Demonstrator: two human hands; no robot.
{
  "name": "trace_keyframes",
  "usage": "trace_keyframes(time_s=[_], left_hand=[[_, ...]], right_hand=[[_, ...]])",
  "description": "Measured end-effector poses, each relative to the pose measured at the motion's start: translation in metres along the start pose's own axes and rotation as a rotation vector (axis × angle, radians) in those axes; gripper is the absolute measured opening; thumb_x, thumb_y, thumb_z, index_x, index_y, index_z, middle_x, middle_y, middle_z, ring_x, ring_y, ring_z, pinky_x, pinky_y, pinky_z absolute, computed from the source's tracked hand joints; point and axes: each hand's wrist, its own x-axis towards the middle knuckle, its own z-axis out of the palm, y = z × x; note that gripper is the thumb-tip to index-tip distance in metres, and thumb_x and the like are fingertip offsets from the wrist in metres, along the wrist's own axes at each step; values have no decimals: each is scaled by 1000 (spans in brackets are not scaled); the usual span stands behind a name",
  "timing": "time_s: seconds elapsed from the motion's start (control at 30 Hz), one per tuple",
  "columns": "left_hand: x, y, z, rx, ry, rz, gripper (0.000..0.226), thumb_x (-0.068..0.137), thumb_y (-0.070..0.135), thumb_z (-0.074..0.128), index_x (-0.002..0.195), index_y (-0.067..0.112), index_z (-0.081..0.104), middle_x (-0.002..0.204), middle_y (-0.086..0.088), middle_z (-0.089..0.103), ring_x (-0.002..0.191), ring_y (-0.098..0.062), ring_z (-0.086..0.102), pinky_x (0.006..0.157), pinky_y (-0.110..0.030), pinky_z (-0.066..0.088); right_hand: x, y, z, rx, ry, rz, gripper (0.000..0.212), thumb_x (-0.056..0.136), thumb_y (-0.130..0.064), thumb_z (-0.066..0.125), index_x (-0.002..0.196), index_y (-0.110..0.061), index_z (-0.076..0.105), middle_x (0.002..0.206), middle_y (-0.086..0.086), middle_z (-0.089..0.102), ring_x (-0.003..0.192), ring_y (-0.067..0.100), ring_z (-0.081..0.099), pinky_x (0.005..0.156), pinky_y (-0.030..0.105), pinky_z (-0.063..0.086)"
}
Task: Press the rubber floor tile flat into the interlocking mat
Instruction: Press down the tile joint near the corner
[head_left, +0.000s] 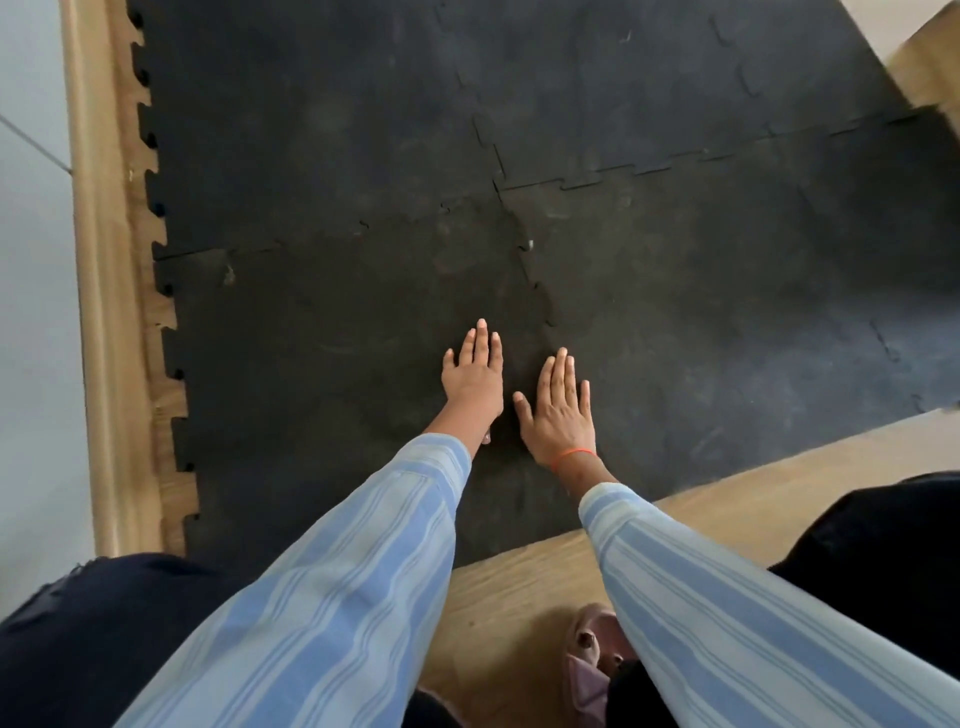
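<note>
A black rubber floor tile (322, 364) lies at the near left of the interlocking mat (675, 78), its toothed edges meshed with the tiles beyond and to the right. My left hand (475, 376) rests palm down on this tile, fingers straight and close together. My right hand (558, 408) lies flat beside it, fingers slightly spread, near the jigsaw seam (540, 291) between the two near tiles. An orange band circles my right wrist. Neither hand holds anything.
Wooden floor (519, 582) shows at the mat's near edge and along its toothed left edge. A wooden skirting (98, 312) and pale wall stand at the left. My knees in dark trousers frame the bottom corners; a pink slipper (592, 660) sits between them.
</note>
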Motion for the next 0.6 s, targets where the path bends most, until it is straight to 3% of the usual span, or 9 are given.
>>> trace_keyframes(time_s=[0.13, 0.4, 0.6], left_hand=[[-9, 16, 5, 2, -7, 54, 106, 89, 22, 67, 155, 10, -15, 159, -12, -28, 150, -25, -16, 123, -43, 6], [-20, 29, 14, 50, -19, 60, 107, 89, 29, 65, 154, 11, -18, 158, -12, -29, 150, -26, -18, 123, -44, 6], [-19, 33, 18, 80, -3, 40, 109, 88, 23, 69, 154, 11, -17, 159, -14, -28, 150, -28, -17, 122, -45, 7]], right_hand=[[-36, 5, 20, 13, 24, 76, 70, 101, -48, 15, 153, -5, -8, 161, 9, -16, 149, 21, -16, 120, 37, -7], [-39, 10, 26, 14, 1, 54, 69, 101, -46, 13, 152, -6, -10, 161, 10, -18, 148, 22, -18, 120, 38, -9], [-80, 15, 47, 39, 119, 183, 81, 89, -57, -7, 151, -5, -8, 161, 11, -13, 144, 18, -21, 119, 35, -11]])
